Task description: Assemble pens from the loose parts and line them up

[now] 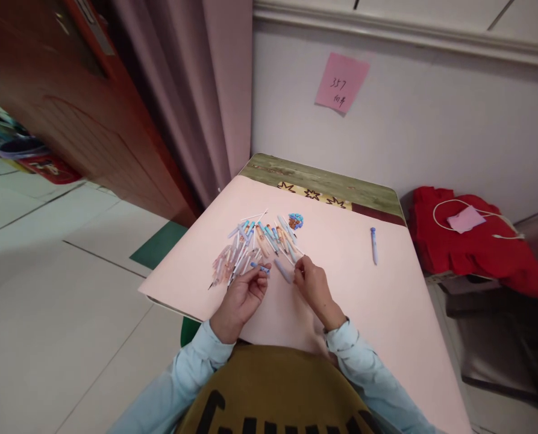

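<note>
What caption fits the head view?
Left hand and right hand at a pen-part heap on pink sheet; blue pen apart.

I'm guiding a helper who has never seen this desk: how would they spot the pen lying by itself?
Find the pink sheet on the table, below the pink note on the wall. Right of the heap of pen parts, near the sheet's far right edge, lies one blue pen. Unlike the heaped pieces, it lies alone, touching nothing.

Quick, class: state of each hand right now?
Left hand: closed on a small blue pen part.
Right hand: fingers curled at the pen pile; grip cannot be told.
</note>
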`<action>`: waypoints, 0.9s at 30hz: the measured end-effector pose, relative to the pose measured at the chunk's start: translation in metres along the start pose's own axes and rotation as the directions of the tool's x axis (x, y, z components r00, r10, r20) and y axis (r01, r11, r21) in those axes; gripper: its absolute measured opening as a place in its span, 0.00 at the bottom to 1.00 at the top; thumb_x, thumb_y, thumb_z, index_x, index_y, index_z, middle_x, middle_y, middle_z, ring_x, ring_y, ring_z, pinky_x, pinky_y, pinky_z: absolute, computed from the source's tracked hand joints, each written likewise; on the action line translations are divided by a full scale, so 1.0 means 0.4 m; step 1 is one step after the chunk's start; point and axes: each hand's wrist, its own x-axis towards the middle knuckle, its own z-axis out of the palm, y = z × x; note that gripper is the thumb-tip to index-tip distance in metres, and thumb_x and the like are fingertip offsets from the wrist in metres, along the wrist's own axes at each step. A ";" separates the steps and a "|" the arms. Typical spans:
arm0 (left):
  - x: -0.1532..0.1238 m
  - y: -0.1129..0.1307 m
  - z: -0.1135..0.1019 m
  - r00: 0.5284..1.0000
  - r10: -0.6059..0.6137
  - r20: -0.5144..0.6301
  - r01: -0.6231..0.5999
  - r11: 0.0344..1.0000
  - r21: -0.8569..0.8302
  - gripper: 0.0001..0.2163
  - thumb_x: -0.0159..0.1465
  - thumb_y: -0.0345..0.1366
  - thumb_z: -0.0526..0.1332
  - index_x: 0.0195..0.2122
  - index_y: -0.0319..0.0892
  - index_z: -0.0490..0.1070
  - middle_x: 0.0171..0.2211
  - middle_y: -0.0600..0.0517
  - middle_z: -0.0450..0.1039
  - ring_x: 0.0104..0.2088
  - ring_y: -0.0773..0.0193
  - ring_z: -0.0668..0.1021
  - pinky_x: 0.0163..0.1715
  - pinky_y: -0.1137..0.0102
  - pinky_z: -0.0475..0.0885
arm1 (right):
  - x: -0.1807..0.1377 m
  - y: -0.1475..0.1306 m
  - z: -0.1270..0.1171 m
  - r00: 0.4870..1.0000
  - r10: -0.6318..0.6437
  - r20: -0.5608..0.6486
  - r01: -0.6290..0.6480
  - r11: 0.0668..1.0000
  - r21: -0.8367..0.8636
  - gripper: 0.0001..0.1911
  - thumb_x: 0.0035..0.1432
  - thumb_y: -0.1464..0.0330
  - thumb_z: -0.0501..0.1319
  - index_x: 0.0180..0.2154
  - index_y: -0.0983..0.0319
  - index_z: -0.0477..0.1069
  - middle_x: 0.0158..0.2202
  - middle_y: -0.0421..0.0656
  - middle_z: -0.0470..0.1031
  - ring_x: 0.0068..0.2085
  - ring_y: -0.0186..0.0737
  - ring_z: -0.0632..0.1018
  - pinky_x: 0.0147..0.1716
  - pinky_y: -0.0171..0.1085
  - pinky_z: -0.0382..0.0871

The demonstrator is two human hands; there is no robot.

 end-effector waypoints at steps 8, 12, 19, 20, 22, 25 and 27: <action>-0.006 -0.003 0.012 1.000 -0.007 -0.001 0.007 1.000 0.021 0.07 0.66 0.20 0.54 0.35 0.32 0.71 0.29 0.47 0.72 0.21 0.74 0.72 0.18 0.82 0.68 | 0.016 -0.027 0.029 0.994 0.013 0.108 0.007 0.984 -0.179 0.09 0.58 0.71 0.59 0.42 0.63 0.72 0.38 0.47 0.77 0.35 0.41 0.77 0.33 0.34 0.62; -0.003 -0.011 0.007 1.000 -0.023 0.002 0.023 0.999 0.040 0.05 0.64 0.19 0.56 0.36 0.31 0.71 0.30 0.47 0.72 0.21 0.76 0.71 0.17 0.83 0.66 | 0.027 -0.042 -0.005 0.991 0.058 0.124 -0.025 0.966 -0.257 0.06 0.57 0.72 0.59 0.38 0.62 0.72 0.36 0.46 0.79 0.36 0.42 0.77 0.33 0.35 0.60; 0.017 -0.060 0.022 0.994 -0.083 0.068 0.070 0.983 0.171 0.10 0.59 0.19 0.62 0.41 0.33 0.72 0.27 0.52 0.70 0.21 0.76 0.70 0.18 0.83 0.63 | 0.001 -0.093 -0.076 0.985 0.066 0.157 -0.013 0.950 -0.313 0.08 0.59 0.66 0.59 0.39 0.62 0.69 0.32 0.45 0.79 0.34 0.42 0.78 0.28 0.35 0.56; 0.017 -0.065 0.027 0.992 -0.095 0.088 0.077 0.980 0.185 0.12 0.58 0.19 0.63 0.42 0.33 0.72 0.27 0.53 0.70 0.21 0.76 0.69 0.19 0.83 0.63 | 0.001 -0.097 -0.079 0.983 0.069 0.171 -0.011 0.947 -0.321 0.08 0.60 0.65 0.59 0.40 0.62 0.69 0.33 0.45 0.79 0.34 0.43 0.78 0.28 0.35 0.56; 0.014 -0.071 0.036 0.987 -0.108 0.120 0.081 0.975 0.209 0.13 0.56 0.18 0.65 0.41 0.34 0.72 0.26 0.54 0.69 0.21 0.77 0.69 0.19 0.83 0.62 | 0.002 -0.103 -0.079 0.978 0.085 0.190 -0.015 0.938 -0.345 0.09 0.63 0.63 0.57 0.41 0.63 0.69 0.34 0.47 0.79 0.35 0.44 0.79 0.28 0.35 0.57; 0.008 -0.075 0.046 0.988 -0.098 0.119 0.067 0.968 0.243 0.12 0.53 0.17 0.66 0.38 0.34 0.73 0.26 0.54 0.69 0.21 0.77 0.68 0.18 0.83 0.61 | 0.005 -0.113 -0.073 0.973 0.108 0.202 -0.020 0.918 -0.396 0.12 0.64 0.62 0.57 0.44 0.64 0.68 0.36 0.49 0.79 0.37 0.46 0.80 0.28 0.36 0.59; 0.006 -0.077 0.048 0.991 -0.083 0.103 0.053 0.963 0.263 0.11 0.54 0.18 0.67 0.36 0.34 0.73 0.26 0.54 0.69 0.21 0.77 0.69 0.18 0.83 0.62 | 0.004 -0.124 -0.067 0.974 0.103 0.203 -0.007 0.905 -0.425 0.12 0.66 0.63 0.55 0.45 0.65 0.67 0.37 0.50 0.79 0.37 0.47 0.80 0.29 0.36 0.61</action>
